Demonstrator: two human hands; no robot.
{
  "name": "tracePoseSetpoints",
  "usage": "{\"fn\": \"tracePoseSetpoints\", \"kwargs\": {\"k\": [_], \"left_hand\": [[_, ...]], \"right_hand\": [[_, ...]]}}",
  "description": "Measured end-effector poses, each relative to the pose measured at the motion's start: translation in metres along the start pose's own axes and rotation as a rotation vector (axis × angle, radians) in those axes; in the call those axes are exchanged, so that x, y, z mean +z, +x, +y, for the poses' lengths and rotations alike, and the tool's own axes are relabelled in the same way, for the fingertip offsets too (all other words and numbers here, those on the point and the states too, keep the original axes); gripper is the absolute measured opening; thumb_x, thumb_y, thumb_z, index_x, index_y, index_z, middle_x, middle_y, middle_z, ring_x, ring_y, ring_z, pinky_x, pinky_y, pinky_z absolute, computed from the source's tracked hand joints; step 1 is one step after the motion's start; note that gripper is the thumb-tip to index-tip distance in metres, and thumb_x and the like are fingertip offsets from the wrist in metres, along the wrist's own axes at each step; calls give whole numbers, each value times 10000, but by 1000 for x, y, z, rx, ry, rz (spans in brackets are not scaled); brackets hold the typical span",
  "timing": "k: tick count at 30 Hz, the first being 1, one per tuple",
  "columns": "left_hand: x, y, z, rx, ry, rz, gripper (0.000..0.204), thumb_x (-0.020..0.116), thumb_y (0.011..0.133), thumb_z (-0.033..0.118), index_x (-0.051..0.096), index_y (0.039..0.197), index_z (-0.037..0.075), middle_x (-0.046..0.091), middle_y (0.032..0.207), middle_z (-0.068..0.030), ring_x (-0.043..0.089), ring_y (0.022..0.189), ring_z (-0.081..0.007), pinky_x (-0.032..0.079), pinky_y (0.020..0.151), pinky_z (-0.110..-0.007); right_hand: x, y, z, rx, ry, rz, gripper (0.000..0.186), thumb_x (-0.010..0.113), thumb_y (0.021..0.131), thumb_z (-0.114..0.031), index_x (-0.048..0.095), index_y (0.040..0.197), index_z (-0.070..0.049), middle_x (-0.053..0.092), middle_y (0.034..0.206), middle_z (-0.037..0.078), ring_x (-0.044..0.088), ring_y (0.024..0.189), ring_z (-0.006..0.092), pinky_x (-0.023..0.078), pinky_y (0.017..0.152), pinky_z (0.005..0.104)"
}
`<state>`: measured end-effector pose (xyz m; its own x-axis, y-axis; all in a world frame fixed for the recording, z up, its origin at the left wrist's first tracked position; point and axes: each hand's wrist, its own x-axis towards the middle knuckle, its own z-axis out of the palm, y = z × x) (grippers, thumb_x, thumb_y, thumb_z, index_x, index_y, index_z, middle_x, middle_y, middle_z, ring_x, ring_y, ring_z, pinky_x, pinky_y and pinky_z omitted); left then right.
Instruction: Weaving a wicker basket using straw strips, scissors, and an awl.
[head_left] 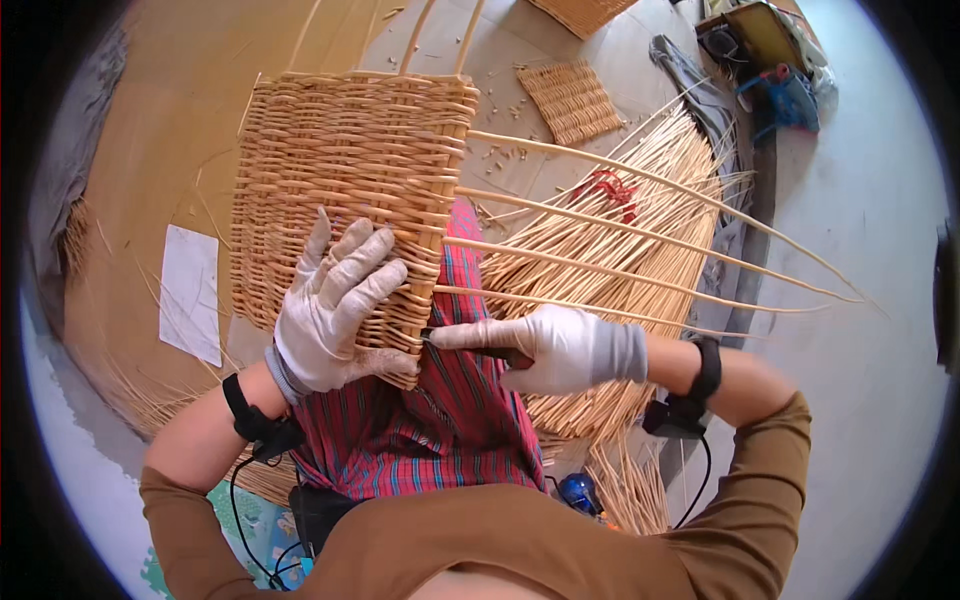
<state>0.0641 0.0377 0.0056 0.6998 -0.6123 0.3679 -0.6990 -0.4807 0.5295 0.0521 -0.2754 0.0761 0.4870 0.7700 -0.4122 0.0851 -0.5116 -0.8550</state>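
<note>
Pale grey floor (510, 50), its left part covered by a wide tan sheet (150, 180), makes up the ground of our workplace. To our right lies one large bundle of long, thin, straw-coloured wicker rods (660, 298), with a strip of red binding (610, 190) across it. Over our lap: one red cloth with dark and blue stripes (420, 450). Above the lap, ahead of us and left of centre: one golden, roughly rectangular, closely woven wicker panel (340, 150), with four long, pale, bare wicker stakes (540, 146) projecting from its right edge and others from its top edge. On the floor beyond: one smaller square panel of golden woven wicker (570, 100). On the tan sheet: one white rectangular sheet (190, 290). Our hands, both in white gloves with grey cuffs: the left hand (340, 300) lies spread across the large panel's lower part, thumb near its lower right corner; the right hand (550, 345) is curled around one slim, dark-handled tool (505, 356), forefinger stretched along it toward the panel's right edge. Smallest: scattered short, pale wicker offcuts (394, 13) on the floor.
</note>
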Motion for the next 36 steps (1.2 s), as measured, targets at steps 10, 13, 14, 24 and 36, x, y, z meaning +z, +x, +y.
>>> {"fn": "tracePoseSetpoints", "kwargs": {"k": [10, 13, 14, 24, 36], "left_hand": [[5, 7, 2, 126, 101, -51, 835, 771, 840, 659, 557, 1422, 101, 571, 1502, -181, 438, 1500, -466, 202, 1274, -728], [6, -8, 5, 198, 231, -53, 711, 662, 965, 609, 555, 1453, 102, 552, 1518, -153, 440, 1501, -433, 245, 1269, -712], [4, -13, 6, 261, 327, -68, 673, 627, 1002, 589, 560, 1458, 99, 548, 1520, -143, 439, 1503, -423, 255, 1269, -707], [-12, -1, 21, 84, 82, -308, 1236, 708, 730, 848, 376, 1642, 82, 364, 1692, -202, 267, 1592, -475, 152, 1298, -671], [-3, -10, 17, 102, 269, -287, 1230, 732, 765, 810, 309, 1683, 109, 322, 1718, -214, 262, 1590, -495, 215, 1298, -625]], "right_hand": [[46, -16, 54, 187, 1523, -88, 638, 623, 1087, -450, 417, 1656, -248, 550, 785, -60, 551, 678, 45, 455, 538, 214], [106, -15, 126, 291, 1358, 338, 484, 574, 1094, -431, 590, 1522, -205, 675, 878, -22, 629, 702, 89, 530, 606, 254], [131, -18, 164, 400, 1153, 473, 463, 586, 1072, -416, 651, 1463, -179, 727, 917, 12, 677, 728, 127, 568, 646, 290], [231, -81, 339, 923, 480, 1014, 434, 634, 923, -381, 778, 1185, -65, 768, 1155, 236, 728, 1125, 387, 564, 996, 436], [164, -35, 350, 877, 296, 990, 398, 604, 951, -354, 761, 1207, -93, 749, 1192, 235, 699, 1157, 401, 548, 1020, 459]]}}
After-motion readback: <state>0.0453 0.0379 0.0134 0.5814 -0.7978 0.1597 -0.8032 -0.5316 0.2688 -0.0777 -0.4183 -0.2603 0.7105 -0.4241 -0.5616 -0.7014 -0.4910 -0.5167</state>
